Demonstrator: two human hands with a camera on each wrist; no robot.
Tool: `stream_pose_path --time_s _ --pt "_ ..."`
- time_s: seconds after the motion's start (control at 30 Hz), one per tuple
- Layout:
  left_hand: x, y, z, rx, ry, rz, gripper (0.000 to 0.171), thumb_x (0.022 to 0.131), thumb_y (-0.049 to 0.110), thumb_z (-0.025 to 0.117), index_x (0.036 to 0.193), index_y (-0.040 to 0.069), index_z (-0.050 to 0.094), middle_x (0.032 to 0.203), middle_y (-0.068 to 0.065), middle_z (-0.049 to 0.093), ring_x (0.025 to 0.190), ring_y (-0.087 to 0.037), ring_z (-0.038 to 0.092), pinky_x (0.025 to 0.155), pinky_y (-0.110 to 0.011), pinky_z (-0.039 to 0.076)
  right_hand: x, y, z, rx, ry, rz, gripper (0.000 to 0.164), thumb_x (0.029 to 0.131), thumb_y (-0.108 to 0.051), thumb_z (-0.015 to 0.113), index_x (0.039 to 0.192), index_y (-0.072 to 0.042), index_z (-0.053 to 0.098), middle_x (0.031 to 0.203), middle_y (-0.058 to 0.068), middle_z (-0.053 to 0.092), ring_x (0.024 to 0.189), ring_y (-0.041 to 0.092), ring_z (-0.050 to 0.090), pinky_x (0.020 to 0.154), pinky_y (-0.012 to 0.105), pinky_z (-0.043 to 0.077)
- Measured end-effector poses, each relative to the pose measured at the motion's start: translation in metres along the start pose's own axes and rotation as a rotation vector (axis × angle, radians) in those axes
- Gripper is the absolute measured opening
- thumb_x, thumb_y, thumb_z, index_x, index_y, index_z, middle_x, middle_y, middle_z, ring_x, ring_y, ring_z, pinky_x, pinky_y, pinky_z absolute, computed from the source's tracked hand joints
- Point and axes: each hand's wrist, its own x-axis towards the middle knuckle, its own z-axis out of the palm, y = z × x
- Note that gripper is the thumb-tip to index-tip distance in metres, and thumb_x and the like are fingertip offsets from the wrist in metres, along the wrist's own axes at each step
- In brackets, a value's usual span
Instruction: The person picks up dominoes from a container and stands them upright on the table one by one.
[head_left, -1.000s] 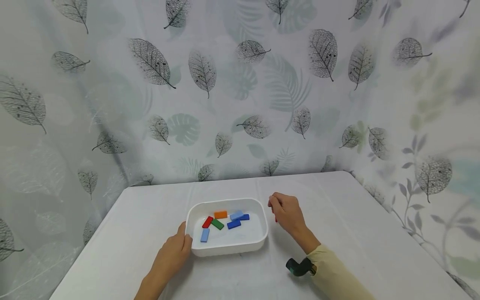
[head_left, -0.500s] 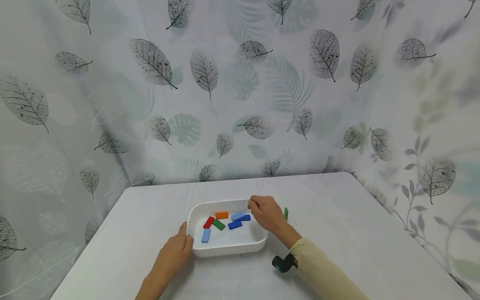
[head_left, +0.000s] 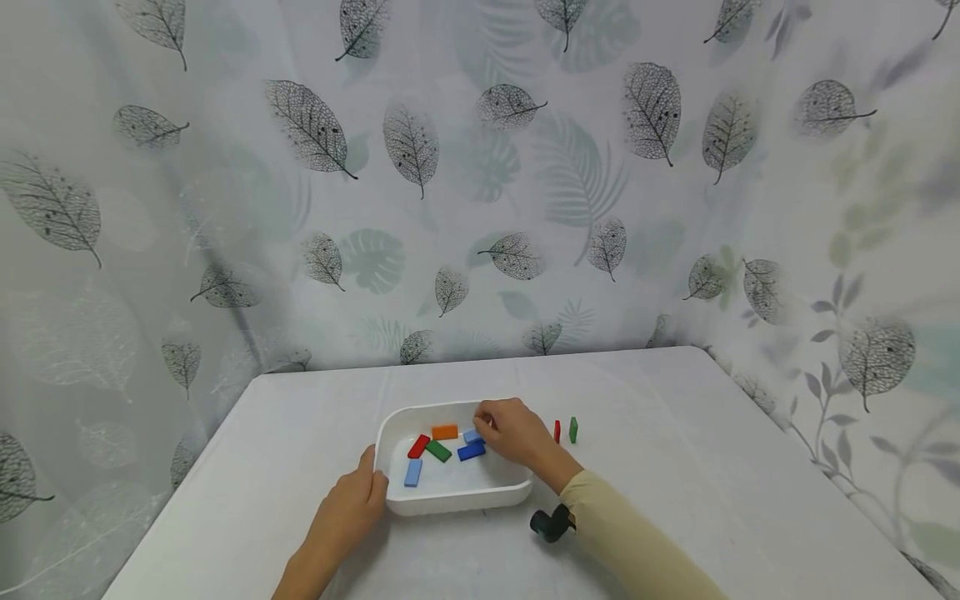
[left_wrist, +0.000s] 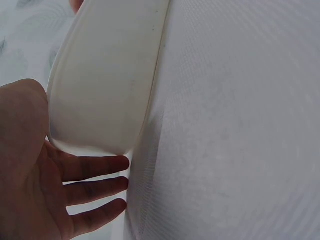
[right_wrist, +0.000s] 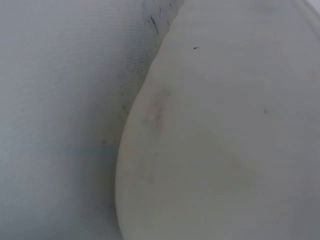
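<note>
1. head view: there's a white tray [head_left: 465, 502] sitting on a white-covered table [head_left: 247, 500], with the left hand [head_left: 347, 507] up against its left end. thumb's by the near corner, other fingers along the outside, so it's resting on the tray more than wrapping round it.
2. same view: the right hand [head_left: 513, 429] is in over the tray's right part, fingers bent, right next to the far light blue block [head_left: 472, 437]. honestly can't tell whether it's pinching anything, since the hand covers that spot.
3. still head view, other stuff in the tray: orange block [head_left: 445, 432] toward the back, red block [head_left: 418, 447] just beside the green block [head_left: 438, 451], near light blue block [head_left: 412, 473] toward the front left, dark blue block [head_left: 472, 451] in front of the far light blue one. on the table right of the tray, an upright red block [head_left: 557, 431] and an upright green block [head_left: 573, 429] stand near each other, apart.
4. left wrist view: three of the left hand's fingers are pretty much straight, spaced out beside the tray's end, with the thumb up at the rim.
5. right wrist view: mostly the tray's pale curved outer wall, table cover beside it.
</note>
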Motion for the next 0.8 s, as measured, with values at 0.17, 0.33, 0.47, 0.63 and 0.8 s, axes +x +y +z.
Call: stream_pose_path --time_s 0.17,0.33,0.47,0.63,0.8 --pt "0.001 -0.001 0.000 0.007 -0.001 -0.010 0.052 0.107 0.018 0.044 0.152 -0.008 0.038 0.136 -0.027 0.062 0.105 -0.032 0.069 0.092 -0.060 0.053 0.004 -0.003 -0.001 -0.032 -0.050 0.007 0.020 0.100 -0.018 0.069 0.117 -0.008 0.075 0.099 0.000 0.073 0.089 0.016 0.066 0.082 0.033 0.058" --pt "0.001 -0.001 0.001 0.007 -0.001 -0.016 0.052 0.107 0.018 0.043 0.152 -0.008 0.038 0.136 -0.028 0.062 0.107 -0.035 0.069 0.093 -0.061 0.052 0.011 -0.003 0.003 -0.067 -0.137 0.015 0.024 0.095 -0.018 0.076 0.117 -0.008 0.075 0.106 0.002 0.074 0.096 0.018 0.067 0.090 0.038 0.057" --pt "0.000 0.000 0.001 -0.001 -0.001 -0.020 0.052 0.107 0.018 0.043 0.152 -0.008 0.038 0.136 -0.028 0.062 0.107 -0.033 0.069 0.094 -0.060 0.052 0.018 -0.003 0.009 -0.134 -0.185 0.011 0.026 0.092 -0.020 0.081 0.115 -0.011 0.076 0.105 -0.001 0.074 0.097 0.018 0.065 0.096 0.040 0.054" --pt "-0.001 0.001 0.001 -0.005 0.000 -0.010 0.051 0.107 0.017 0.043 0.152 -0.008 0.038 0.137 -0.028 0.061 0.110 -0.037 0.068 0.095 -0.060 0.051 0.021 -0.004 0.015 -0.196 -0.193 0.001 0.027 0.090 -0.023 0.083 0.114 -0.012 0.076 0.102 -0.003 0.073 0.096 0.016 0.065 0.097 0.040 0.052" --pt "0.000 0.000 0.001 -0.012 -0.005 -0.011 0.052 0.107 0.018 0.043 0.153 -0.008 0.037 0.139 -0.028 0.060 0.121 -0.042 0.063 0.097 -0.060 0.050 0.022 -0.004 0.017 -0.185 -0.199 0.026 0.028 0.089 -0.021 0.085 0.112 -0.010 0.075 0.096 -0.003 0.071 0.089 0.014 0.061 0.093 0.036 0.053"
